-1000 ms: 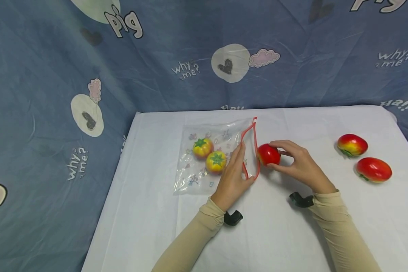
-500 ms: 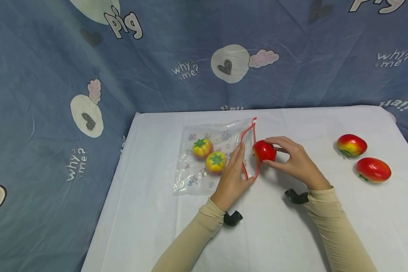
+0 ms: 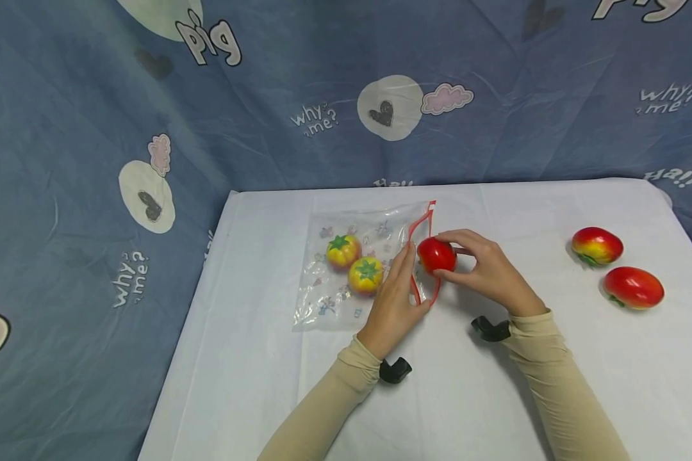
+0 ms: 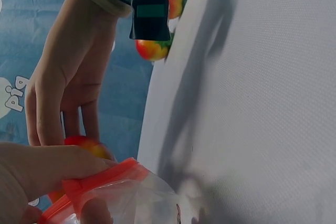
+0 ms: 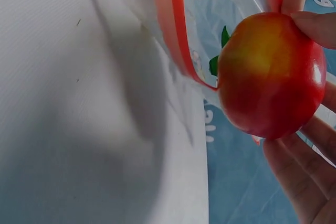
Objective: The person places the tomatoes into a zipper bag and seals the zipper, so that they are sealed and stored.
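My right hand (image 3: 487, 269) holds a shiny red tomato (image 3: 437, 255) between thumb and fingers at the mouth of a clear zip bag (image 3: 317, 304). In the right wrist view the tomato (image 5: 270, 77) shows a yellow patch, and its green leaves point into the opening between the bag's red zip edges (image 5: 173, 24). My left hand (image 3: 393, 304) pinches the near part of that mouth. The left wrist view shows its thumb (image 4: 63, 163) over the red edge and a fingertip behind the clear plastic. Inside the bag lie two yellow tomatoes (image 3: 366, 275) with green star-shaped tops.
Two more red and yellow tomatoes, one farther back (image 3: 597, 246) and one nearer (image 3: 634, 287), lie on the right side of the white-covered table (image 3: 236, 384). A blue printed cloth (image 3: 300, 64) hangs behind and to the left. Dark wrist cameras (image 3: 491, 329) sit at both cuffs.
The right hand has carried the red tomato leftward, from just outside the bag's mouth to between its red edges. The left hand and the bag have stayed in place.
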{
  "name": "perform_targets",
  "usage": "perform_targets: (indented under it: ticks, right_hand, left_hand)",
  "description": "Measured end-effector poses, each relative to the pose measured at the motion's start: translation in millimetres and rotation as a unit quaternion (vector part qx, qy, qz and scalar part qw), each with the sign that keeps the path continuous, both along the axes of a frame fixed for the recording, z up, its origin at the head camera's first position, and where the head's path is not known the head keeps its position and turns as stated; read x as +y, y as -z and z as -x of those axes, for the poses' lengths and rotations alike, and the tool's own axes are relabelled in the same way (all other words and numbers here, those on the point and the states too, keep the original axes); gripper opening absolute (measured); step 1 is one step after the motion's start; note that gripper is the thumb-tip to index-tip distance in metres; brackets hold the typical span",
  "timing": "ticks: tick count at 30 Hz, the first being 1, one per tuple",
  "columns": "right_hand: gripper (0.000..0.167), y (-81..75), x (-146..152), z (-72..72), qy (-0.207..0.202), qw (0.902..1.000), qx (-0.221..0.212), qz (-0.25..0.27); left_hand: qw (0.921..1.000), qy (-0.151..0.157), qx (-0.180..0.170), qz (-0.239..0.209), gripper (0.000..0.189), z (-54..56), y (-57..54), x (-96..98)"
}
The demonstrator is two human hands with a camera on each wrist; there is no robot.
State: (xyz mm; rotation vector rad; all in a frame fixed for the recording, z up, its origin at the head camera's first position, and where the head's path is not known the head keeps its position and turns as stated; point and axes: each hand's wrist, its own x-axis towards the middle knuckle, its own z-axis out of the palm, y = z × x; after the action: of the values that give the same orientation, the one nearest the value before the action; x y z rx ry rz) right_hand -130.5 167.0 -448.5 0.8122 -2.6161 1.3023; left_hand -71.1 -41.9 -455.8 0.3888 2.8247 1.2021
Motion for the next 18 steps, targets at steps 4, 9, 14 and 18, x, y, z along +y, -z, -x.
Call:
perform_targets:
  ticks: [4, 9, 14, 18]
  right_hand:
    - [0.06, -0.2, -4.6, 2.5, -0.006, 1.0, 0.005, -0.004]
    - [0.059, -2.2, -9.5, 3.4, -0.012, 0.9997, 0.019, -0.009]
    - [0.06, -3.7, -8.8, 2.4, -0.023, 0.9995, 0.022, -0.004]
    - [0.06, -3.1, -8.9, 2.6, -0.038, 0.9992, 0.014, 0.0]
  left_hand:
    - [0.9998, 0.008, 0.017, 0.0, 0.109, 0.8, 1.4, -0.5]
    - [0.9995, 0.015, 0.026, -0.006, 0.108, 1.0, 2.1, -1.8]
    - [0.9993, 0.015, 0.032, -0.009, 0.109, 0.8, 1.6, -2.8]
    - [0.9993, 0.012, 0.034, -0.01, 0.111, 0.8, 1.5, -3.7]
